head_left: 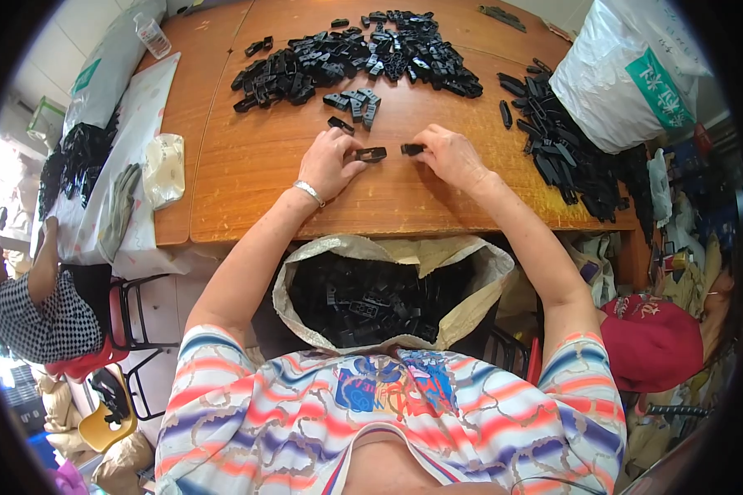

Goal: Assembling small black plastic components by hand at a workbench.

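My left hand [328, 162], with a bracelet at the wrist, pinches a small black plastic part [371, 154] just above the wooden table [256, 181]. Across a short gap, my right hand [451, 156] grips another small black plastic piece [411, 149] between thumb and fingers. Just beyond my left fingers lies a loose black part [341, 125]. Several dark grey parts [357, 106] form a little group farther off. Behind them spreads a large heap of black plastic parts [305, 66]. Longer, slimmer black pieces [553, 153] are piled at the right.
An open woven sack [504, 268] of black parts sits between my body and the table edge. A white plastic bag [611, 82] stands at the right. To the left are a clear bottle [151, 35], a glove [120, 210] and another person [41, 301].
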### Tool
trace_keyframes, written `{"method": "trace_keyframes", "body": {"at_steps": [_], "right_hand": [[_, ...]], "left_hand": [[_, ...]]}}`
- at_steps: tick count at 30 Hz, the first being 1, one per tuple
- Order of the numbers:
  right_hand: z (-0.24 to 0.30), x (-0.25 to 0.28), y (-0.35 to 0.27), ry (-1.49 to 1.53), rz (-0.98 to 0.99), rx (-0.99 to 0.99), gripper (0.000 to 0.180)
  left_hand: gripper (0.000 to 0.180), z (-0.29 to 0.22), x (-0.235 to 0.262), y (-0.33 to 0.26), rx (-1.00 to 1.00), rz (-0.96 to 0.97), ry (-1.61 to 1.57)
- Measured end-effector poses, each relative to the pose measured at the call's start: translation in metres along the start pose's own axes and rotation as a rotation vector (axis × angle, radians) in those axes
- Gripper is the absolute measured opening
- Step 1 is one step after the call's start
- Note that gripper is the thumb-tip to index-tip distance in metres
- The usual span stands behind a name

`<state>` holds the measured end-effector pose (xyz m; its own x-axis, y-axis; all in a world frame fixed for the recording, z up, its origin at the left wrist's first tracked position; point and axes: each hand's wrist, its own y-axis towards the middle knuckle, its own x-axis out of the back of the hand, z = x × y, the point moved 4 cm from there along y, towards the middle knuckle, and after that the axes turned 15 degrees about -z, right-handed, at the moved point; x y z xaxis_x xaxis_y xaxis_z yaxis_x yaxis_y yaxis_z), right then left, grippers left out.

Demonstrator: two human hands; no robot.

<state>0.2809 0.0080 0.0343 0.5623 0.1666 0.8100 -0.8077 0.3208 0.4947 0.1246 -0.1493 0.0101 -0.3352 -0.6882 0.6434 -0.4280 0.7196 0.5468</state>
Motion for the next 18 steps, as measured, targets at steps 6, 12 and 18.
{"method": "trace_keyframes", "body": {"at_steps": [6,12,18], "right_hand": [[0.043,-0.012,0.012,0.180,-0.049,0.020,0.014],[0.053,-0.029,0.022,0.005,0.095,0.054,0.009],[0.056,-0.031,0.030,-0.061,0.184,0.110,0.010]], "left_hand": [[0.022,0.000,-0.001,-0.001,0.030,0.030,0.015],[0.021,0.000,-0.003,-0.003,0.056,0.038,0.020],[0.024,0.006,-0.003,0.003,0.190,0.123,-0.061]]}}
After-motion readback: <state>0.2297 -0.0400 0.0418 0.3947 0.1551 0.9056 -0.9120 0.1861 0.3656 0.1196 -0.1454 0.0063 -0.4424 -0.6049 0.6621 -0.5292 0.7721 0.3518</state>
